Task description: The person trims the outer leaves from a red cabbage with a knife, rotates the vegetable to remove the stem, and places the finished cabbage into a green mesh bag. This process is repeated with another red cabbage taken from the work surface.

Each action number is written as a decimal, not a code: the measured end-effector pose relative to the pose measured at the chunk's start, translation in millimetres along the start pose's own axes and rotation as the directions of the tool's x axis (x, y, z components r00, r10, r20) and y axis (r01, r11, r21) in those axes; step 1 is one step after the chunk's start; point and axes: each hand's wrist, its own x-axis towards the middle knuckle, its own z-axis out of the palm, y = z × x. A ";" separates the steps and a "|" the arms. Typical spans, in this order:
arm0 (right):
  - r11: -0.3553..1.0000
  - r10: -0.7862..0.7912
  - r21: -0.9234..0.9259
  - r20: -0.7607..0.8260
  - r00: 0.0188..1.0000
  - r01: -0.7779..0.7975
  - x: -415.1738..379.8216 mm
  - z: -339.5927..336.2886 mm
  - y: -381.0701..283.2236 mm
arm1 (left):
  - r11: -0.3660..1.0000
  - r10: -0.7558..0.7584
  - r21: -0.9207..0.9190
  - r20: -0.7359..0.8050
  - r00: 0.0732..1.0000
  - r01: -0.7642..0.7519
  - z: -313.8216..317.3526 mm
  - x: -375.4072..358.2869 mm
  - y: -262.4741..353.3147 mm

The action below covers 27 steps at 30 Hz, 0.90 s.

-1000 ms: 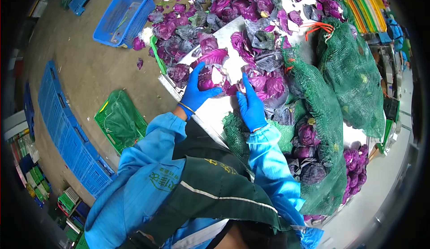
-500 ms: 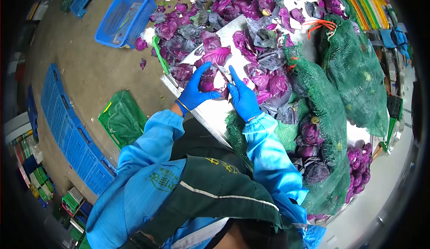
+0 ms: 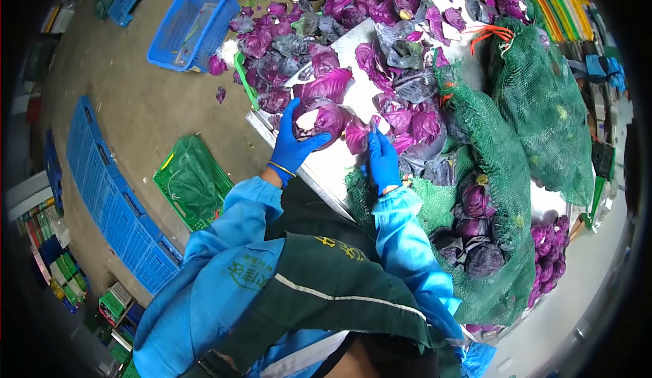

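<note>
My left hand (image 3: 292, 148), in a blue glove, is wrapped round a red cabbage (image 3: 329, 121) with a pale patch on its near side. It holds the cabbage over the front edge of the white table. To the right, my gloved right hand (image 3: 384, 163) has its fingers pinched together at a purple cabbage leaf (image 3: 356, 135) with a white end, apart from the cabbage. Loose red cabbage leaves (image 3: 330, 86) lie just beyond both hands. Close to my right wrist is an opened green mesh sack (image 3: 501, 242) with several red cabbages (image 3: 475, 201) inside.
A tied green mesh sack (image 3: 543, 113) stands farther right. Leaves are heaped on the floor beyond the white table (image 3: 309, 174). A blue basket (image 3: 157, 55) sits at the far left; a green crate (image 3: 190, 181) and a blue plastic pallet (image 3: 112, 201) lie on the floor.
My right hand has moved right and down, away from the cabbage, with a purple leaf at its fingers. My left hand still grips the cabbage, now turned with more purple showing.
</note>
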 end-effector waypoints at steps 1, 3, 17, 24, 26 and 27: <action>0.846 -0.445 -0.379 -0.112 0.888 0.376 4.8 0.2 0.0 | 1.000 -0.007 -0.010 0.022 1.000 0.008 0.1 0.3 -1.4; 0.895 -0.304 -0.337 0.020 0.953 0.292 -1.7 -8.6 -44.7 | 0.991 0.075 0.109 0.032 0.997 -0.078 3.5 2.1 0.0; 0.971 -0.171 -0.201 -0.225 0.959 0.126 30.8 28.2 -18.2 | 0.817 0.360 0.425 0.150 0.921 -0.388 14.1 -6.0 15.7; 0.987 -0.034 -0.161 -0.214 0.976 -0.001 51.0 -22.1 9.2 | 0.955 0.192 0.172 0.268 0.944 -0.243 -16.5 -5.1 -1.5; 0.995 -0.046 -0.096 -0.149 0.988 0.032 34.4 -23.3 -29.7 | 0.956 0.182 0.168 0.298 0.937 -0.239 -20.5 -1.0 -0.8; 0.998 -0.063 -0.024 -0.089 0.994 0.061 26.3 -20.4 -42.5 | 0.970 0.156 0.126 0.331 0.930 -0.208 -21.6 -0.1 -0.4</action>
